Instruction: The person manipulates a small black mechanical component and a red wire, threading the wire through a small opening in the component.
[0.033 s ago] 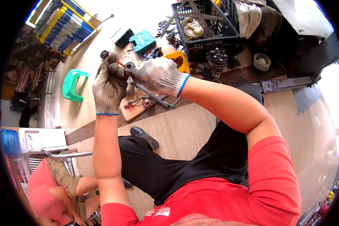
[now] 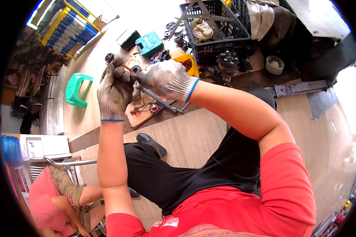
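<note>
Close in, the left hand (image 2: 114, 91), in a soiled grey knit glove with a blue cuff, is clenched around a small dark metal part (image 2: 127, 70) with a thin reddish wire at its top. The right hand (image 2: 168, 80), gloved alike, is closed on a long grey metal hand tool (image 2: 162, 100) pressed against that part. Below them lies a brown cardboard sheet (image 2: 140, 114) on the wooden floor. Farther off stand a green plastic stool (image 2: 76, 91), a teal plastic case (image 2: 150, 43) and a black plastic crate (image 2: 221, 27).
</note>
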`<state>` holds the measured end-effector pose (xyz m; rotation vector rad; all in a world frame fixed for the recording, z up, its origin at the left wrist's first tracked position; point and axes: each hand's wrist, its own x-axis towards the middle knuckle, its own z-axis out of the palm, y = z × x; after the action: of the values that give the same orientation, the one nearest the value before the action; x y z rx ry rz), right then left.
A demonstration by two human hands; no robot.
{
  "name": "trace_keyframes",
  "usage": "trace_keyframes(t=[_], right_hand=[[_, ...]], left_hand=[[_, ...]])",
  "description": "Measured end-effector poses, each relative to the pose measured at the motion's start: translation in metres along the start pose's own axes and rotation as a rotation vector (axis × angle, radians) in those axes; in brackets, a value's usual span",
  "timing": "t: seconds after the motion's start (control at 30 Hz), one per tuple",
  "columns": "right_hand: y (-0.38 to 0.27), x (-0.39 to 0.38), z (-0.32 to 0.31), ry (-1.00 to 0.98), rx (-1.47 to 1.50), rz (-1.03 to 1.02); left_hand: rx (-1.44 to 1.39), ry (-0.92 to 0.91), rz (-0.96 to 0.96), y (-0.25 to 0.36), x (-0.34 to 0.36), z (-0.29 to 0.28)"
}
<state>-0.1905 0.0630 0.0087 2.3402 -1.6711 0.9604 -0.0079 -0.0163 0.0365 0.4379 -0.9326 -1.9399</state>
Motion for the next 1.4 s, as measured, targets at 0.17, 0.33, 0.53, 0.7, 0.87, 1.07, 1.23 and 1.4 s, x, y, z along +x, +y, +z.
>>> trace_keyframes(t=[0.17,0.33,0.53,0.7,0.87,1.07,1.23,1.4], right_hand=[[0.006,0.001,-0.014,-0.106,0.005,-0.046],[0.026,0.000,-0.017,-0.177,0.215,-0.027],[0.031,0.009,-0.046,-0.245,0.710,0.311],[0.019,0.006,-0.045,-0.240,0.886,0.185],[0.017,0.004,-0.027,-0.170,0.858,0.212],[0.012,0.001,-0.027,-0.064,0.736,0.208],[0.011,0.000,-0.010,0.062,0.558,0.280],[0.000,0.002,-0.012,0.134,0.449,0.375]], left_hand=[[0.047,0.037,-0.051,0.004,-0.006,0.015],[0.040,-0.006,-0.072,0.011,-0.006,0.007],[0.205,-0.191,-0.141,0.012,-0.016,0.010],[0.165,-0.301,-0.268,0.008,-0.019,0.009],[0.285,-0.218,-0.286,0.007,-0.019,0.014],[0.429,-0.143,-0.297,0.010,-0.021,0.024],[0.715,-0.009,-0.114,-0.001,-0.017,0.037],[1.021,0.091,0.154,-0.018,-0.021,0.044]])
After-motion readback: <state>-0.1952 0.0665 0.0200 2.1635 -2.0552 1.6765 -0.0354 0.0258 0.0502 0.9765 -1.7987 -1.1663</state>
